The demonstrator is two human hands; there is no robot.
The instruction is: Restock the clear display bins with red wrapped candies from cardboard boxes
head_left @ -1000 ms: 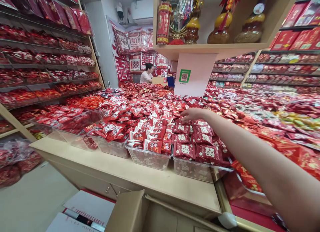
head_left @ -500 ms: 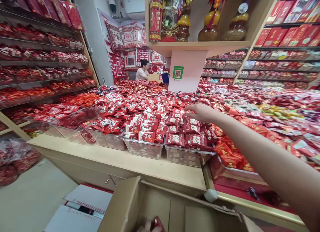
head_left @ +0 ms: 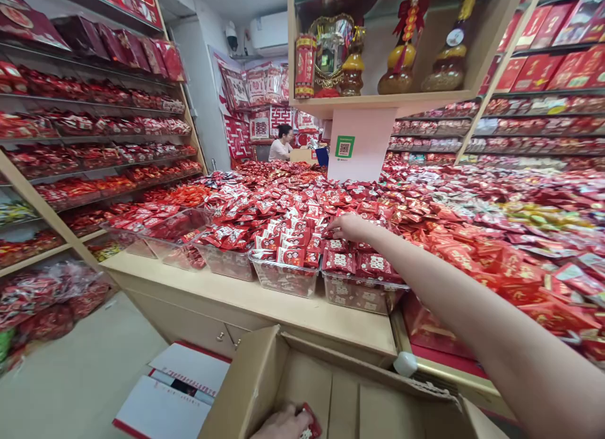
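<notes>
My left hand point(head_left: 282, 424) is low inside an open cardboard box point(head_left: 302, 379), its fingers closed on a small red packet point(head_left: 311, 420). Stretched over the counter, my right hand point(head_left: 352, 228) has its fingers bent down, somewhat apart, touching the tops of red packets with white double-happiness characters point(head_left: 339, 260). These packets stand in rows in a clear plastic bin point(head_left: 357, 293). Left of it, another clear bin point(head_left: 283, 280) holds red-and-white packets with printed figures point(head_left: 290, 255). My right fingertips are partly lost among the packets.
A wooden counter point(head_left: 227, 300) runs along the front of the bins. White cartons point(head_left: 174, 388) lie on the floor left of the box. A display cabinet point(head_left: 425, 105) overhangs the heaps. Shelves of red packets point(head_left: 104, 121) line the left wall. A person point(head_left: 280, 146) sits at the back.
My right hand has moved left and lower over the double-happiness packets. My left hand and its red packet show more fully inside the box. The view has shifted.
</notes>
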